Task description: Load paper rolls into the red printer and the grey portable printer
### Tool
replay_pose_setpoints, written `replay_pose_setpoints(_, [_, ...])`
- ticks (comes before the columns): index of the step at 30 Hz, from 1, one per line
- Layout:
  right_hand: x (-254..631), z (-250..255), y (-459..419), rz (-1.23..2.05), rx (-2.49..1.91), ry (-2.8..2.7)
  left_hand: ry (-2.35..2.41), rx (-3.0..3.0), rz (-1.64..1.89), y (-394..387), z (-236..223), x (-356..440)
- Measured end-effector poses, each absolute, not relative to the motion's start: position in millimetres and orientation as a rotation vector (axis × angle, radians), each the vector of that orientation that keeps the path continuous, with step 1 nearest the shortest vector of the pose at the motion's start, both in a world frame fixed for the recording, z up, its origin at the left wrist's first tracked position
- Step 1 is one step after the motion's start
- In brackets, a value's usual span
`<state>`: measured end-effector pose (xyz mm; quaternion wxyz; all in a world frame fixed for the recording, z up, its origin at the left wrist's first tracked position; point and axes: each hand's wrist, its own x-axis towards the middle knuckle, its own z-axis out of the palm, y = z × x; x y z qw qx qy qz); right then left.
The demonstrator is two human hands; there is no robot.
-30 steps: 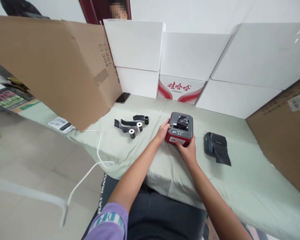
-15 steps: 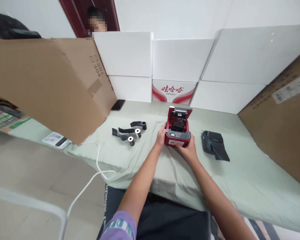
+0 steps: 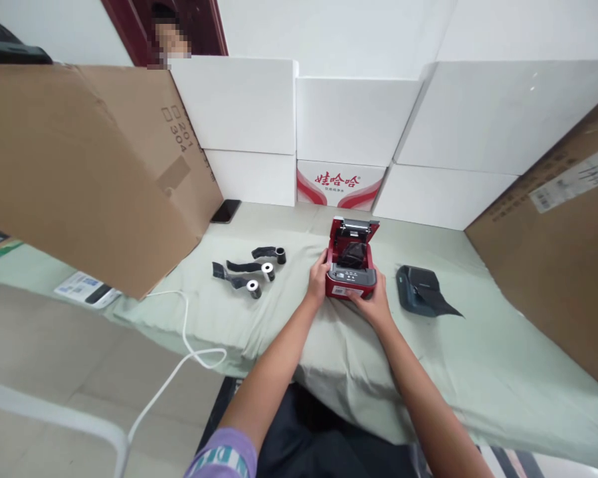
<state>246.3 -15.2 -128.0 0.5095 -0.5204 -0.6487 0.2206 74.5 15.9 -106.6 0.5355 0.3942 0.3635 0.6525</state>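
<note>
A small red label printer (image 3: 351,291) with a grey front panel sits between my hands, its lid (image 3: 355,229) raised. Something black and crumpled (image 3: 353,254) lies inside its compartment. My left hand (image 3: 319,277) is closed around the printer's left side. On the right front corner, my right hand (image 3: 373,299) grips it, thumb on the front face near a white label. To the right lies a dark portable printer (image 3: 418,289) with a black strip sticking out of it. Three small rolls with unwound black tails, among them a white-ended roll (image 3: 268,271), stand to the left.
White boxes (image 3: 349,119) are stacked along the back. Cardboard boxes flank the table at left (image 3: 104,186) and right (image 3: 568,252). A phone (image 3: 226,211) lies by the left box, and a white cable (image 3: 185,325) hangs over the front edge. A person (image 3: 172,40) is behind the boxes.
My view has shifted slightly, so most things appear a little further left. Both hands keep their hold on the red printer, whose lid stays raised.
</note>
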Motion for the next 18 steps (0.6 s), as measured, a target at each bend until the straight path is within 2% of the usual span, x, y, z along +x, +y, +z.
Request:
replay_pose_setpoints(10, [249, -108, -25, 0.44, -1.17, -1.565, 0.794, 0.951, 1.512, 12, -101, 68])
replay_pose_setpoints(14, [257, -80, -20, 0.343, -1.111, -1.601, 0.762, 0.925, 1.502, 10, -100, 69])
replay_pose_setpoints(18, [267, -43, 17, 0.404, -1.308, -1.783, 0.749, 0.884, 1.492, 8, -100, 69])
